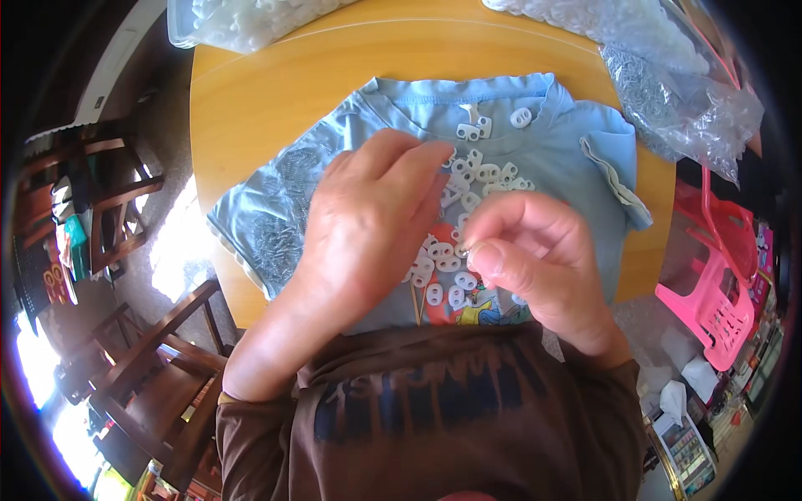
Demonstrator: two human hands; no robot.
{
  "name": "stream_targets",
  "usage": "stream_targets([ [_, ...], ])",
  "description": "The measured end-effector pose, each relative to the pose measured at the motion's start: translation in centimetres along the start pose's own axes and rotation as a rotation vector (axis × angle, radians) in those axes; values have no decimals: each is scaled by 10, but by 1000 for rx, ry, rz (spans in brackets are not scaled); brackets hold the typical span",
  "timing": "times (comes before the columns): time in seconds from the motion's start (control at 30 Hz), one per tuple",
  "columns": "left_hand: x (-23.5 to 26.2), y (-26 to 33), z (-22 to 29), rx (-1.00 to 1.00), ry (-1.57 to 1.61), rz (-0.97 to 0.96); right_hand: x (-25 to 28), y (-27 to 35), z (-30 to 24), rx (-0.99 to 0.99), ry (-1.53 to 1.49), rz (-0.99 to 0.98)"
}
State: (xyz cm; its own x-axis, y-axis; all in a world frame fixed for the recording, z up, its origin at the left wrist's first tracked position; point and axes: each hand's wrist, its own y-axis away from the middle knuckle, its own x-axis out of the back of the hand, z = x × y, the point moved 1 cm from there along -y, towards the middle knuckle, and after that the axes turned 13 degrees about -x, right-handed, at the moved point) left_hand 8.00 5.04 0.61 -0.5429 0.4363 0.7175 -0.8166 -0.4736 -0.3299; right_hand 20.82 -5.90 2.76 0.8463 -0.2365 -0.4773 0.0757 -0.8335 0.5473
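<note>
My left hand [359, 217] is over the middle of a light blue T-shirt [551, 159] spread on the table. Its fingers curl in towards the right, and whatever they may hold is hidden. Just right of it, my right hand [539, 259] pinches a tiny metal piece between thumb and forefinger, too small to tell its kind. Beneath and between the hands lie several small white plastic pieces with two holes [457, 296], loosely scattered. Left of my left hand, a heap of thin grey metal pieces [267, 242], perhaps small springs, rests on the shirt.
A clear container of white pieces [251, 21] stands at the table's far left. Bags of white pieces [610, 29] and grey metal pieces [639, 92] occupy the far right. Wooden chairs [159, 392] stand left of the table [251, 100], a pink plastic chair [714, 309] right.
</note>
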Motion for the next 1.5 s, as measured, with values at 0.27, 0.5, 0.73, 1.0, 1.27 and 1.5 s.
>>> stream_targets([
  [0.27, -14, -6, -10, -89, -140, -79, 5, -1, 1, 41, -58, -31],
  [0.5, 4, 0, 4, 88, 206, 77, 6, -1, 0, 86, -72, 13],
  [0.73, 28, 25, 27, 689, 1230, 164, -8, -2, -2, 88, -60, 7],
  [1.0, 31, 42, 23, 598, 1358, 168, -18, -7, 4, 60, 29, -43],
  [1.27, 27, 44, 25, 636, 1270, 257, -22, -8, 6, 87, 34, -31],
  [1.5, 28, 44, 26, 644, 1264, 285, -22, -9, 6, 105, 120, 22],
])
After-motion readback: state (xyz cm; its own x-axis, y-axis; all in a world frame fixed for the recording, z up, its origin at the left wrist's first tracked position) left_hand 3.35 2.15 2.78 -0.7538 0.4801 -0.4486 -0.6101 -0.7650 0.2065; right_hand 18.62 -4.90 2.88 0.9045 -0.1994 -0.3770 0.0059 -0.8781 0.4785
